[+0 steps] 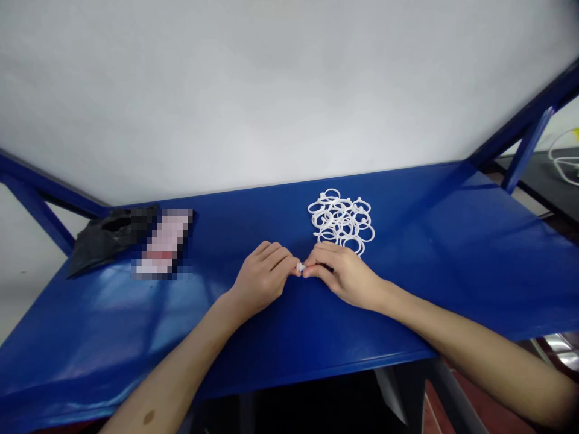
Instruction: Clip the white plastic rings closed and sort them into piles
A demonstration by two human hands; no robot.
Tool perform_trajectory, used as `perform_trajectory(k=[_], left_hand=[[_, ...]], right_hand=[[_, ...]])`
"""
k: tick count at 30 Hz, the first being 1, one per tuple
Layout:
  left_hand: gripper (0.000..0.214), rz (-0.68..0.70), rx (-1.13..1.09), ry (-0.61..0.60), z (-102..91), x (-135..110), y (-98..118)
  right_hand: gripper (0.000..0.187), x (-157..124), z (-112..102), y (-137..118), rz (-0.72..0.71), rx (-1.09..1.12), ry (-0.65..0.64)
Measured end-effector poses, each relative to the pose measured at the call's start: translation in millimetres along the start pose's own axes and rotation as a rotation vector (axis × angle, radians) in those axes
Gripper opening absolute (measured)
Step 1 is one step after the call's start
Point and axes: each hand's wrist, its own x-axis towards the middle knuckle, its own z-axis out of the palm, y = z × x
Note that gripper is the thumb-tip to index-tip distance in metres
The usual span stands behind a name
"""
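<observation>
- While both arms reach in over the blue table (375, 334), the two hands come together near its middle, fingertip to fingertip.
- The left hand (265, 274) has its fingers curled and its thumb side turned inward, pinching one end of a small white piece (300, 267).
- The right hand (346, 271) is clamped on the other end of that piece, thumb and forefinger meeting at their tips, with a gap between them farther back.
- So the piece sits between the two hands, mostly covered by the fingers; from here I can't make out its full shape, or whether it touches the tabletop.
- Just beyond the right hand lies a loose pile of white rings (341, 220), overlapping one another, some with little knobs on them.
- Over at the left end, a crumpled black bag (108, 235) lies beside a flat pinkish item (165, 241), too blurred to identify, both well apart from the hands.
- A pale wall (271, 90) stands behind the table, and off to the right a white cable (563, 161) loops over a dark surface (543, 175).
</observation>
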Motion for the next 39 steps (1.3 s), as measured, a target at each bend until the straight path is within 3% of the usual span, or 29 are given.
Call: perform_trajectory(k=[9, 17, 22, 31, 39], left_hand=[[0.024, 0.054, 0.089, -0.033, 1.2, 2.2, 1.6], [0.018, -0.187, -0.024, 0.02, 0.4, 3.7, -4.3], [0.024, -0.313, -0.069, -0.081, 2.9, 0.1, -13.2], [0.039, -0.577, -0.074, -0.351, 14.6, -12.7, -34.0], [0.042, -0.594, -0.094, -0.412, 11.2, -11.6, -33.2]], right_hand=[[0.022, -2.3, 1.7, 4.8, -0.013, -0.073, -0.035], [0.023, 3.6, 5.0, 10.5, -0.081, -0.202, 0.166], [0.024, 9.0, -7.5, 15.9, -0.059, -0.308, 0.251], [0.011, 16.6, -72.2, 65.8, 0.337, -0.518, 0.575], [0.023, 10.2, -79.0, 89.6, 0.51, -0.651, 0.502]])
